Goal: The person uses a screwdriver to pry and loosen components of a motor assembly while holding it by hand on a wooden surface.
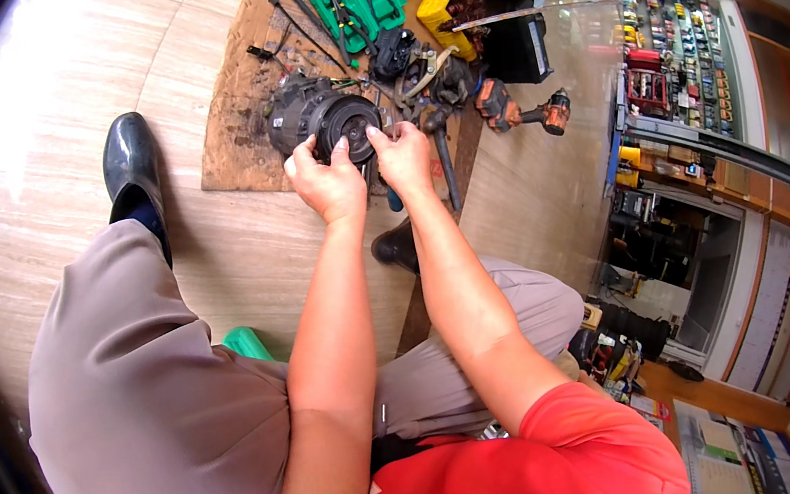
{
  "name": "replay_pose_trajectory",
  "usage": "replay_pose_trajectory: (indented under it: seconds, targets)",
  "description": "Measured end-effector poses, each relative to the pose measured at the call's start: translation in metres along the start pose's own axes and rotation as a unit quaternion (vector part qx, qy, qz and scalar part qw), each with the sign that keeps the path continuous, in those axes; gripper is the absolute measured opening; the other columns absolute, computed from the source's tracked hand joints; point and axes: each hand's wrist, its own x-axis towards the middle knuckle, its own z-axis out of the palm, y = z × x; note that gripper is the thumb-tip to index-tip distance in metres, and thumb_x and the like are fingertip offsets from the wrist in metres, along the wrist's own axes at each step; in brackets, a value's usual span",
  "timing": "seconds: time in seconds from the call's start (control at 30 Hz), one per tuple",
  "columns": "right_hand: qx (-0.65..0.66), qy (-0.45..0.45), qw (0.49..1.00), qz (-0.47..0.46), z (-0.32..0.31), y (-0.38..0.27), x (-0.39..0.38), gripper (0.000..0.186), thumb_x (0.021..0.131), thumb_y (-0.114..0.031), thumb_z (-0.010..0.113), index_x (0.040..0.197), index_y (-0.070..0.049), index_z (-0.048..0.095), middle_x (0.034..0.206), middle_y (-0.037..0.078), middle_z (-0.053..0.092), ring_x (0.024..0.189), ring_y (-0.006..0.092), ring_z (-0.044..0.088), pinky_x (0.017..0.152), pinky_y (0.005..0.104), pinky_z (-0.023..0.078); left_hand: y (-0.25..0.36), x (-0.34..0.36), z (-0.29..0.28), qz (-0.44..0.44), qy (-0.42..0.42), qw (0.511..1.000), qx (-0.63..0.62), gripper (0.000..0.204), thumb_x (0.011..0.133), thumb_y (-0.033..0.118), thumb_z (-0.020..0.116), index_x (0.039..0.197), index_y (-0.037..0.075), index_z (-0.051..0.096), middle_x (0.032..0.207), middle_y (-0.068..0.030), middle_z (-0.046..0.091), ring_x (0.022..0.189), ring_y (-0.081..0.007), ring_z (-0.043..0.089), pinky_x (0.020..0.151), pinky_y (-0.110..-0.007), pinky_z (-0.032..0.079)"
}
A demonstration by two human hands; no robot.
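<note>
fingers (301, 158) of two bare hands, the left hand (333, 185) and the right hand (404, 163), bend at the near side of one black round pulley (349, 117), two thumbs at its face, though i cannot tell whether they are clamped on it. the pulley fronts one grey cylindrical metal machine part (295, 111), which lies on one brown stained flat board (235, 153), in from its near edge. toward the board's far edge are one green plastic tool case (391, 13) and one yellow plastic container (436, 11), while one orange-and-black cordless power tool (497, 106) lies beyond its right edge.
</note>
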Motion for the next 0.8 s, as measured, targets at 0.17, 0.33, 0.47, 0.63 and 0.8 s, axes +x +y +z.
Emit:
replay_pose_trajectory:
  seconds: [0.17, 0.33, 0.47, 0.63, 0.8]
  targets:
    - [0.095, -0.035, 0.994, 0.051, 0.006, 0.011, 0.003, 0.04, 0.079, -0.027, 0.08, 0.101, 0.005, 0.068, 0.083, 0.02, 0.072, 0.077, 0.0315, 0.071, 0.074, 0.0407, 0.054, -0.003, 0.0, 0.002, 0.114, 0.031, 0.993, 0.011, 0.045, 0.074, 0.009, 0.081, 0.116, 0.007, 0.066, 0.106, -0.0141, 0.056, 0.101, -0.0342, 0.056, 0.09, -0.043, 0.047]
    - [0.03, 0.008, 0.996, -0.079, 0.009, 0.0, -0.006, 0.042, 0.081, -0.017, 0.077, 0.118, -0.002, 0.067, 0.094, 0.017, 0.067, 0.084, 0.029, 0.067, 0.077, 0.0365, 0.053, -0.013, 0.014, -0.002, 0.143, 0.009, 0.989, 0.025, 0.037, 0.073, 0.01, 0.08, 0.109, 0.009, 0.071, 0.105, -0.0125, 0.056, 0.101, -0.0335, 0.055, 0.091, -0.044, 0.045]
    - [0.073, 0.016, 0.992, -0.101, 0.011, 0.011, -0.001, 0.041, 0.081, -0.013, 0.077, 0.119, -0.004, 0.068, 0.088, 0.012, 0.062, 0.08, 0.0237, 0.064, 0.075, 0.0342, 0.052, -0.009, 0.012, 0.001, 0.163, 0.002, 0.986, 0.037, 0.039, 0.072, 0.01, 0.08, 0.109, 0.009, 0.07, 0.106, -0.0125, 0.056, 0.103, -0.0342, 0.054, 0.093, -0.044, 0.044]
    - [0.154, -0.002, 0.985, -0.072, 0.016, 0.014, -0.003, 0.043, 0.083, -0.007, 0.075, 0.125, -0.002, 0.066, 0.089, 0.005, 0.058, 0.079, 0.0131, 0.057, 0.073, 0.0278, 0.049, -0.006, 0.009, 0.0, 0.156, 0.013, 0.987, 0.04, 0.038, 0.073, 0.01, 0.08, 0.109, 0.007, 0.068, 0.109, -0.013, 0.055, 0.105, -0.0344, 0.054, 0.094, -0.044, 0.044]
    - [0.122, -0.028, 0.989, -0.072, 0.011, 0.013, 0.002, 0.043, 0.084, -0.007, 0.074, 0.126, -0.001, 0.064, 0.093, 0.007, 0.059, 0.082, 0.0141, 0.057, 0.075, 0.0285, 0.048, -0.007, 0.011, -0.001, 0.161, 0.016, 0.985, 0.053, 0.039, 0.073, 0.01, 0.082, 0.108, 0.003, 0.068, 0.107, -0.0141, 0.057, 0.101, -0.0328, 0.057, 0.092, -0.041, 0.047]
